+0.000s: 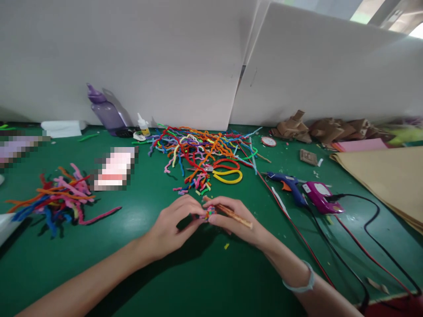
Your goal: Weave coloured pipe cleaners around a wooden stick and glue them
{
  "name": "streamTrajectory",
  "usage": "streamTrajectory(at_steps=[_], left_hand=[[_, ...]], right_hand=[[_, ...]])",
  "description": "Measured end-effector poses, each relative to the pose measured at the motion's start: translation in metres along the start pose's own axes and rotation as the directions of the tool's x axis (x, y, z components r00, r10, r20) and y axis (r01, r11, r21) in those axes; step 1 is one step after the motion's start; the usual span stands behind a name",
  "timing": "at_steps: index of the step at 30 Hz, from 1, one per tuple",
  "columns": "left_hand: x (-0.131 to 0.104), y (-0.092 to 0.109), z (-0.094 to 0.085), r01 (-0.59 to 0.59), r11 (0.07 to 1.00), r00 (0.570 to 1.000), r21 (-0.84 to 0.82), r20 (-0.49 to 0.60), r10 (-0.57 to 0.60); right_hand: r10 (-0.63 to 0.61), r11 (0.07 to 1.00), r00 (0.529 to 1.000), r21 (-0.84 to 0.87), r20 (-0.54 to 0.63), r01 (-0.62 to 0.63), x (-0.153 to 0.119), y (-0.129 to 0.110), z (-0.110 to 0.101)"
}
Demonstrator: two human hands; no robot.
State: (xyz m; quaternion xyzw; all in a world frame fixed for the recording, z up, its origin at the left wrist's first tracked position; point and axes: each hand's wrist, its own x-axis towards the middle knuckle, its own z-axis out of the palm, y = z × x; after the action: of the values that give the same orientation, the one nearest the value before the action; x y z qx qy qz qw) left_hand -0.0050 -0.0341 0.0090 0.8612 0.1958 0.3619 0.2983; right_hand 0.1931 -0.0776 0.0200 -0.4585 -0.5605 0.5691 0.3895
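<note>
Both hands meet over the near middle of the green table (pixel 132 273). Between my fingertips sits a small multicoloured bundle of fuzzy pipe cleaner pieces (pixel 209 213). My left hand (pixel 178 220) pinches it from the left with thumb and forefinger. From the right, my right hand (pixel 236 220) grips the bundle too, and a thin brown wooden stick (pixel 236 215) lies across that hand. Just beyond are short cut pipe cleaner bits (pixel 200 181) and scissors (pixel 228 171) with one red and one yellow handle. A tiny yellow scrap (pixel 226 246) lies nearer me.
A tangle of pipe cleaners (pixel 198 145) lies at the back, with another pile (pixel 62 198) at left. A purple bottle (pixel 107 112) leans by the white partition (pixel 132 57). At right are a blue glue gun (pixel 291 185), a magenta device (pixel 322 198), trailing cables and brown paper (pixel 380 176).
</note>
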Motion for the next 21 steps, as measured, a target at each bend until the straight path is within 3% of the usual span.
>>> streamTrajectory(at_steps=[3, 5, 9, 13, 16, 18, 21], left_hand=[[0.0, 0.002, 0.0, 0.146, 0.989, 0.988, 0.003, -0.056, -0.145], [-0.001, 0.003, 0.0, 0.178, 0.984, 0.983, 0.01, -0.044, -0.177], [-0.001, 0.001, -0.001, 0.125, 0.992, 0.992, 0.017, 0.008, -0.125], [-0.003, 0.001, -0.001, 0.059, 0.998, 0.997, -0.018, -0.04, -0.06], [-0.004, 0.001, -0.001, 0.019, 0.999, 0.999, -0.051, -0.046, -0.021], [-0.004, 0.0, -0.001, 0.061, 0.993, 0.997, -0.099, -0.031, -0.065], [-0.004, -0.001, -0.001, 0.241, 0.926, 0.968, -0.29, 0.005, -0.251]], right_hand=[[0.005, 1.0, 0.999, -0.026, -0.041, -0.007, 0.0, 0.001, 0.001], [-0.016, 0.999, 0.996, -0.04, -0.088, 0.013, 0.0, 0.003, 0.003], [-0.071, 0.995, 0.983, -0.079, -0.169, 0.058, -0.001, 0.006, 0.007], [0.021, 0.994, 0.995, 0.108, -0.102, -0.01, -0.001, 0.006, 0.01], [0.017, 0.974, 0.998, 0.226, -0.066, -0.001, -0.001, 0.007, 0.012], [-0.012, 0.984, 0.996, 0.177, -0.09, 0.028, -0.002, 0.007, 0.012], [-0.146, 0.989, 0.972, -0.046, -0.182, 0.14, -0.004, 0.008, 0.014]])
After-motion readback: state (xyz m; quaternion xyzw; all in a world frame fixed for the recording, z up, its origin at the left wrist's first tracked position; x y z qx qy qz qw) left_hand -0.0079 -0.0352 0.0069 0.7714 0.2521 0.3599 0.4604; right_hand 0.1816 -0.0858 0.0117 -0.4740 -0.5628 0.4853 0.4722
